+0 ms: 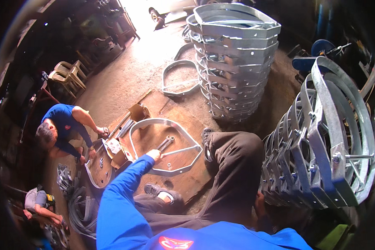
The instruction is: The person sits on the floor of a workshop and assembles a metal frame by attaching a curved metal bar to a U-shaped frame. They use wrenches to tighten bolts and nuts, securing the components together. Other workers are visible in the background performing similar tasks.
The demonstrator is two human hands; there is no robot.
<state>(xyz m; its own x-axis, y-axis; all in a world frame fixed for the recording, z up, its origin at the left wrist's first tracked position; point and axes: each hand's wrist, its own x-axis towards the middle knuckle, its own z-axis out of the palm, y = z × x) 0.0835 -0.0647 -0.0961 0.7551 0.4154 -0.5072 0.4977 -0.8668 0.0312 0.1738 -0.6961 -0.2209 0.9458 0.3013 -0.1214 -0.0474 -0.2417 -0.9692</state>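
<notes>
My left hand [155,156] is closed round a shiny metal hand tool [166,144] with a round end; its exact kind is unclear. It is held over a galvanized steel band frame [139,124], rounded at the far side and angled at the near side, with a straight bar across it. The frame lies on a brown board [196,183]. Inside it sits a small metal ring or nut [169,165]. My right hand [259,204] hangs low beside my bent knee, close to a row of similar frames [312,146]. Its fingers are mostly hidden in shadow.
A tall stack of steel frames [237,62] stands ahead. Another frame [181,91] lies on the floor beside it. To the left, a co-worker in blue [62,123] bends over a frame [91,175]. Cardboard boxes [120,158], metal strips [81,216] and plastic chairs [68,75] are nearby.
</notes>
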